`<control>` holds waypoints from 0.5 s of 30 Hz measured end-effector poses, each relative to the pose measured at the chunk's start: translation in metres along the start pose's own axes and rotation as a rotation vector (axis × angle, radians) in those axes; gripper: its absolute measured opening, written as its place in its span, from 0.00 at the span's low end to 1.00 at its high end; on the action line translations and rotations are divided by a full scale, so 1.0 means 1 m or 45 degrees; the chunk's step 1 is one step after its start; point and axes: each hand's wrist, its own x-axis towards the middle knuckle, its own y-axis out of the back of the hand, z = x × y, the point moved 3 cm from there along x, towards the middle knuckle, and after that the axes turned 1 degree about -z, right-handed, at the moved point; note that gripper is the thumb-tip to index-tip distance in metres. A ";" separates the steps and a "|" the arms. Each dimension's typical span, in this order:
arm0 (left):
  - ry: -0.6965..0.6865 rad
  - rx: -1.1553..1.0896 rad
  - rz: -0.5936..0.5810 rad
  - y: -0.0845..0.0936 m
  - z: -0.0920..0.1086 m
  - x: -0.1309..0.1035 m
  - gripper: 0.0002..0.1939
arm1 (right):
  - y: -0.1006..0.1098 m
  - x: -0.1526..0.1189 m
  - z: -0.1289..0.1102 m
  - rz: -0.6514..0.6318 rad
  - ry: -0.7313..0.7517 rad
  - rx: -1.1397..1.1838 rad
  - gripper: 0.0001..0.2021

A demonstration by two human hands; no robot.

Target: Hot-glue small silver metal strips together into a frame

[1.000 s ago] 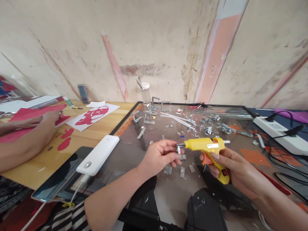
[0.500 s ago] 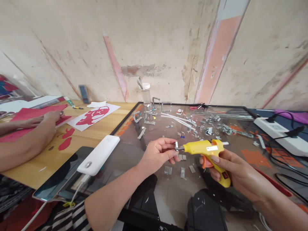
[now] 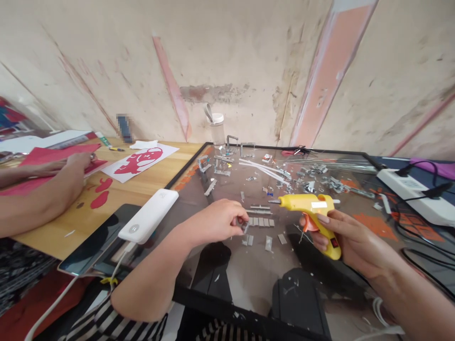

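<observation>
My right hand (image 3: pixel 343 237) is wrapped round the handle of a yellow hot glue gun (image 3: pixel 302 202), its nozzle pointing left. Fingers of my left hand (image 3: pixel 222 220) pinch a small silvery piece (image 3: pixel 245 226), partly hidden by the fingertips, low over the dark glass tabletop (image 3: pixel 245 274). Just right of that hand lies a row of small grey rectangular pieces (image 3: pixel 261 222), with thin strips (image 3: pixel 259 211) behind it. Nearer me are a few loose rectangles, one a clear-looking piece (image 3: pixel 268 243).
A white power bank (image 3: pixel 149 215) with a cable lies on the left. Beyond it, a co-worker's hands (image 3: pixel 73 166) rest on red paper (image 3: pixel 46 156). Silvery scraps (image 3: pixel 316 171) and white glue sticks (image 3: pixel 265 170) lie toward the back. On the right sits a power strip (image 3: pixel 414 196).
My left hand has moved left and down, away from the glue gun's nozzle, with the small piece. The glue gun stays roughly in place. The view has tilted slightly.
</observation>
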 end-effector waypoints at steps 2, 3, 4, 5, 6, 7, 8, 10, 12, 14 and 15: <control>-0.011 0.206 -0.063 -0.002 -0.001 -0.002 0.09 | 0.000 0.000 0.000 0.001 0.000 -0.002 0.11; -0.001 0.268 -0.095 -0.004 -0.002 -0.003 0.08 | 0.000 0.000 -0.001 0.002 0.001 0.007 0.10; 0.015 0.312 -0.124 -0.007 -0.003 -0.003 0.08 | -0.001 0.000 -0.001 0.002 0.000 0.015 0.10; 0.035 0.346 -0.148 -0.009 -0.005 -0.003 0.08 | -0.001 0.000 -0.001 0.001 0.002 0.022 0.09; 0.055 0.373 -0.167 -0.011 -0.006 -0.002 0.08 | 0.000 0.000 -0.001 0.000 0.007 0.024 0.09; 0.071 0.395 -0.179 -0.013 -0.008 -0.002 0.07 | 0.000 0.000 -0.002 0.000 0.011 0.022 0.09; 0.083 0.412 -0.184 -0.014 -0.009 -0.001 0.07 | 0.000 0.000 -0.002 -0.003 0.016 0.019 0.09; 0.097 0.422 -0.182 -0.015 -0.009 -0.001 0.07 | -0.001 -0.001 -0.003 -0.010 0.027 0.013 0.09; 0.101 0.415 -0.180 -0.016 -0.009 0.000 0.06 | 0.000 -0.001 -0.003 -0.006 0.028 0.010 0.09; 0.106 0.403 -0.186 -0.016 -0.008 0.000 0.05 | 0.000 -0.002 -0.003 0.001 0.023 0.007 0.09; 0.107 0.396 -0.189 -0.017 -0.008 0.000 0.05 | 0.000 -0.002 -0.002 0.007 0.019 0.003 0.08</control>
